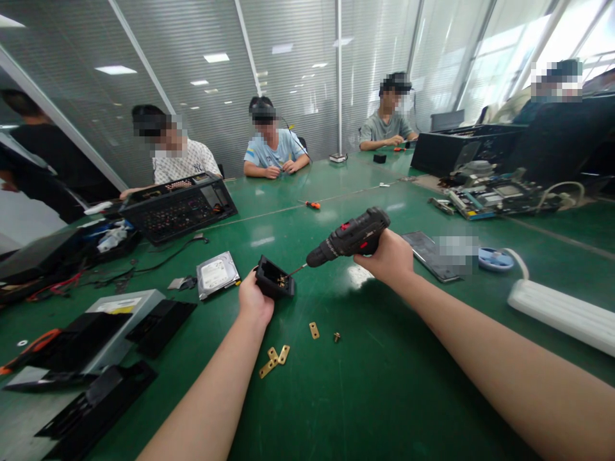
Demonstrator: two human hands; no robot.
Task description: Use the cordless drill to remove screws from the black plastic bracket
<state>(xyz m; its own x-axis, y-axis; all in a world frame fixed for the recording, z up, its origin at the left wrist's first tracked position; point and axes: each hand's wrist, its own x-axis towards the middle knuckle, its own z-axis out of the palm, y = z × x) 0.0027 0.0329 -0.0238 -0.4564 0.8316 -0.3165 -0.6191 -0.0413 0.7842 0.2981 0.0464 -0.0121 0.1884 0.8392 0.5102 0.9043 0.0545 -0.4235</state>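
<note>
Left hand: the person's left hand [254, 299] grips the near left side of the box, the thumb side against its wall; the fingers underneath are mostly hidden.
Box: a small, open, black rectangular box [288, 289] is tilted in that hand above the counter, its opening facing the drill, with small brass-coloured pieces [281, 280] inside.
Right hand: the right hand [388, 256] is wrapped around the drill's handle; whether a finger presses the trigger cannot be told.
Drill: a black power drill with red accents [350, 235] points left and down; its thin metal bit [298, 270] reaches into the box's opening, though whether the tip touches a piece is too small to tell.
Loose brass: on the green counter [360, 397], a flat brass-coloured plate with two holes [314, 330] lies apart from a small cluster of similar plates [284, 355]; a small brass-coloured screw [337, 337] sits to its right.
Left of the box: a silver rectangular hard drive [217, 275] lies flat, near the left hand.
Beyond the drill: an orange-handled screwdriver [312, 205] rests on the counter.
Right side: a long white power strip [562, 307] lies beside the right forearm.
</note>
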